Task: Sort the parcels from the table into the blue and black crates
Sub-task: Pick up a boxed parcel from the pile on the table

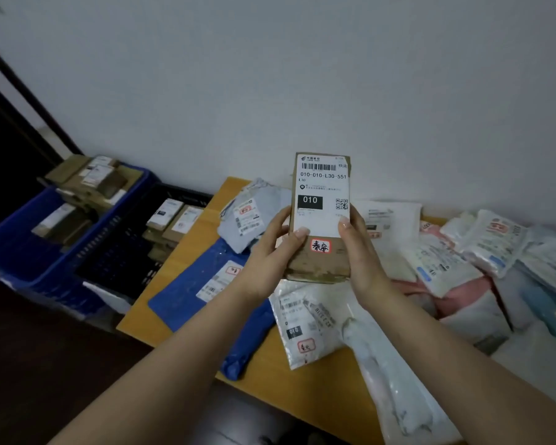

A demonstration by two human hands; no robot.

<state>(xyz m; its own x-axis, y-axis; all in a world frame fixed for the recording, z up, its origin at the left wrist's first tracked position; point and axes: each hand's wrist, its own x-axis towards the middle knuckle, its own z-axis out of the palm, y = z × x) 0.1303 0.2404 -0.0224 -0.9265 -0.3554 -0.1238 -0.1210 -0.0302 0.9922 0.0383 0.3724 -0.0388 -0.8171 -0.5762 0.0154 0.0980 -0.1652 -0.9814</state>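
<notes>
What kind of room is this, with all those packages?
Probably a small parcel sorting room. Many soft plastic mailer bags with shipping labels lie on a wooden table, a blue plastic crate and a black plastic crate hold boxes, and both hands hold a labelled brown cardboard box.

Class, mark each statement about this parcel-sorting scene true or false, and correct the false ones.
1. Both hands hold the cardboard box. True: the left hand and right hand grip its sides.
2. The box's label faces away from the camera. False: the label, reading 010, faces the camera.
3. The blue crate is empty. False: it holds cardboard boxes.
4. The black crate stands between the blue crate and the wooden table. True.
5. A blue mailer bag lies on the table. True.
</notes>
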